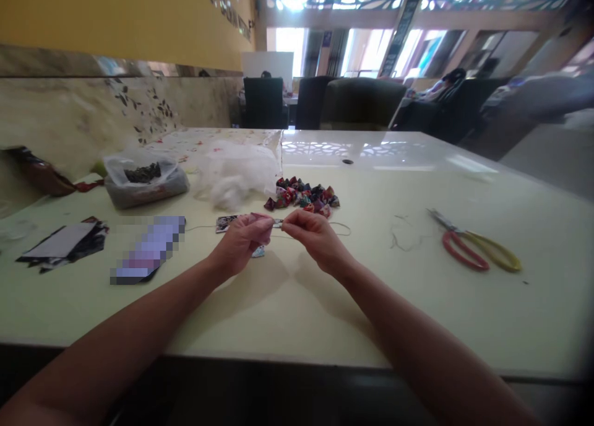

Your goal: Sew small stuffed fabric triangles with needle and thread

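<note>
Over the middle of the table, my left hand [244,240] is closed on a small piece of pinkish cloth [263,228]. My right hand [315,234] is pinched just to the right of it, fingertips a short gap from the cloth; what they hold is too small to name. A thin thread [342,226] loops out beside my right hand, and another stretch runs left of my left hand. Behind the hands lies a heap of small patterned cloth pieces [304,195]. A patterned card or cloth [225,223] lies partly behind my left hand.
Scissors with red and yellow handles [468,243] lie at the right, near loose thread [406,239]. To the left are a phone [153,249], stacked dark cloth [69,243], a bag of dark material [143,181] and white stuffing [232,178]. Chairs and people are beyond the table [352,327].
</note>
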`<state>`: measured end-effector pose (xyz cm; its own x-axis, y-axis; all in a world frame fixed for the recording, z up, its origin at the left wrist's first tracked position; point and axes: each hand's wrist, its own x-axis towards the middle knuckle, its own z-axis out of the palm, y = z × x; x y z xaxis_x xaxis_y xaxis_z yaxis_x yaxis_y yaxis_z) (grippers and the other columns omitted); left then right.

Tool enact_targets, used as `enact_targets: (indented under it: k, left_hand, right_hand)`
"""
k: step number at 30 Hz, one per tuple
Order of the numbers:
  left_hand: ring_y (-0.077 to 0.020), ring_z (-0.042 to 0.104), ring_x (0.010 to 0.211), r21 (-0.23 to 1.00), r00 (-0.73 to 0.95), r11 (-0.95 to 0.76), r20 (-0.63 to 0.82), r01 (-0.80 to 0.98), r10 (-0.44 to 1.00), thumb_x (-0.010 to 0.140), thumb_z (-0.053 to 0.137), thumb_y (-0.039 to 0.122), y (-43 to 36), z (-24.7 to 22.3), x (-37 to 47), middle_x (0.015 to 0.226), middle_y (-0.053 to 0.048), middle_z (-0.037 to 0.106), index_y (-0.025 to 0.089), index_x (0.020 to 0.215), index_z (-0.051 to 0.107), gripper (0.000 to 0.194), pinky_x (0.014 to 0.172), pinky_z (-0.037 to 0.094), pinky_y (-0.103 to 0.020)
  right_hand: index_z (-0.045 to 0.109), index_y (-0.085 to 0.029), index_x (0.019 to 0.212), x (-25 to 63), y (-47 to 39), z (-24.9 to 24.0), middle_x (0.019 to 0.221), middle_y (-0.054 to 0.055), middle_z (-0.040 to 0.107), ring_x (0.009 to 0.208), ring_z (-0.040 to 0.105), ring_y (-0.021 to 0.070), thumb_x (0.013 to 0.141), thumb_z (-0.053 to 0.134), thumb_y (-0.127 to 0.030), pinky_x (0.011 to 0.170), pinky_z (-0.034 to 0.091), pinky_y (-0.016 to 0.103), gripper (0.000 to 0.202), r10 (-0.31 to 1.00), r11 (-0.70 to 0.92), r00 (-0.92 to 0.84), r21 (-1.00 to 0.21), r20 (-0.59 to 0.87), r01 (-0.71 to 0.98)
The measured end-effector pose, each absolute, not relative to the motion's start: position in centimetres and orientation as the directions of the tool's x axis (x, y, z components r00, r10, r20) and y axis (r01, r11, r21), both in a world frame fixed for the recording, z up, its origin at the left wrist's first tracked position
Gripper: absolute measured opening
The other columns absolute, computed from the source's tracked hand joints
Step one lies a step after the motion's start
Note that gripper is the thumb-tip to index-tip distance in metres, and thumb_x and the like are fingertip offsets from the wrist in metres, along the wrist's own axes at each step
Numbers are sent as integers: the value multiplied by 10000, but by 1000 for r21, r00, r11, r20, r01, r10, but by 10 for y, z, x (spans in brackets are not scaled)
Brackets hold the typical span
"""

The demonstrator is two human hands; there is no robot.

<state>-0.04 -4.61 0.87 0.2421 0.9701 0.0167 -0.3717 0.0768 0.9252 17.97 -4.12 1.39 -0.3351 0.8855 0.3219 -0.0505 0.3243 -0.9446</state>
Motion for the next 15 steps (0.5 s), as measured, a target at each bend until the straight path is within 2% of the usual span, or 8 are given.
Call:
enact_targets:
  k: [9,15]
  left_hand:
    - [-54,327,534,938,290,54,51,-343,956,782,744,324,-49,11,3,579,60,375,143,668,540,295,545,315,-198]
    - [-47,313,530,931,298,48,66,-361,952,804,741,325,-46,5,2,576,64,377,139,714,568,268,539,281,-194]
  right_hand:
    - [577,-180,740,180,-44,15,687,-31,473,666,385,109,856,636,-294,643,315,276,173,892,324,-329,-946,310,-13]
    - [617,-180,775,181,-43,12,717,-18,526,691,426,118,841,657,-313,665,334,286,154,895,315,-335,-949,294,10]
